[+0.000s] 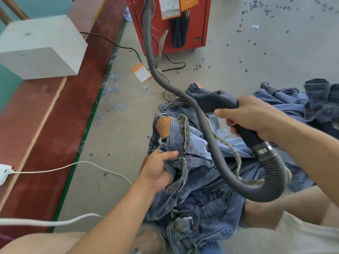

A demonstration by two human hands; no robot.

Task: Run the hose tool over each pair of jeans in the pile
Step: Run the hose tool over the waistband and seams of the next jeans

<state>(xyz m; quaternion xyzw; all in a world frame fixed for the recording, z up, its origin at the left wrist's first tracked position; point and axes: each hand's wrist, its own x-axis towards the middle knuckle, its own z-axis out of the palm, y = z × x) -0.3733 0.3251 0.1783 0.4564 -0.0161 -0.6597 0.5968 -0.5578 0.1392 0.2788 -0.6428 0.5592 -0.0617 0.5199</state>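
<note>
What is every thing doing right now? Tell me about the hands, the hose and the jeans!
left hand: grips the jeans' waistband.
right hand: holds the hose tool.
hose tool: lifted over the jeans.
hose: looped, running to the red machine.
jeans: crumpled, waistband lifted.
jeans pile: heaped on the floor.

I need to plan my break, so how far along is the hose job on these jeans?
Done: cannot tell; a heap of jeans lies to the right, cleaned or not unknown. In hand: the left hand grips the waistband of one pair, while the right hand holds the black hose tool above it. Left: more jeans lie underneath, near the person's legs.
</note>
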